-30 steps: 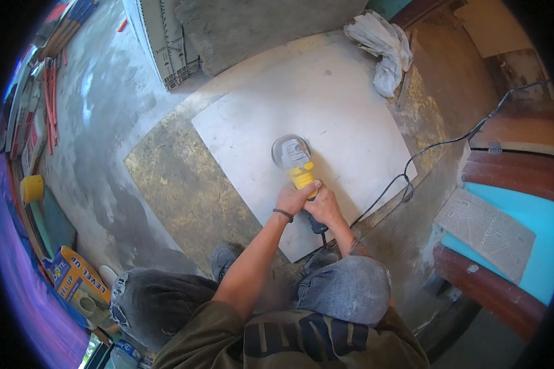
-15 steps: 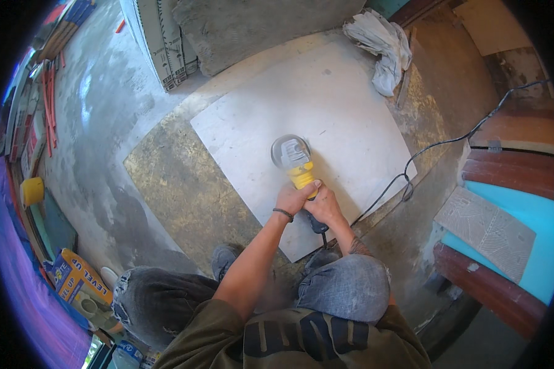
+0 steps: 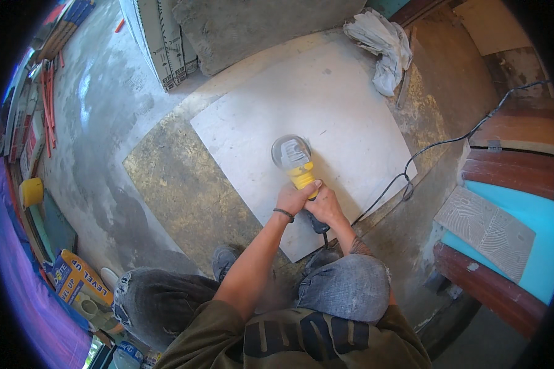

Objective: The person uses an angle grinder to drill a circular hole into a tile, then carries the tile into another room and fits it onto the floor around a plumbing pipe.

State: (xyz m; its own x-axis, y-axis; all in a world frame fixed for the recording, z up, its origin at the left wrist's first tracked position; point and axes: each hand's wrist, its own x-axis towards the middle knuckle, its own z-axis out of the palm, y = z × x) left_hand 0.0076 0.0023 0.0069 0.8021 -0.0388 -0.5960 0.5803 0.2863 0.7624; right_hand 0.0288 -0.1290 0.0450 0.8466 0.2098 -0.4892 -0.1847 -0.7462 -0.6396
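A yellow angle grinder (image 3: 303,175) with a black rear end lies in both my hands, over a large white slab (image 3: 345,111) on the floor. Its round disc (image 3: 283,161) points away from me and looks blurred and see-through at the rim. My left hand (image 3: 293,198) wraps around the yellow body, with a dark band at the wrist. Beside it my right hand (image 3: 327,208) is closed around the handle, close to the left thumb. Whether the disc touches the slab, I cannot tell.
A black cord (image 3: 437,145) loops over the slab's right edge. Beyond stand a grey slab (image 3: 258,31) and a carton (image 3: 160,46); a crumpled white sack (image 3: 385,52) lies far right. At right a ridged grey tile (image 3: 486,230) rests on a blue surface. A yellow-blue bag (image 3: 83,280) sits at left.
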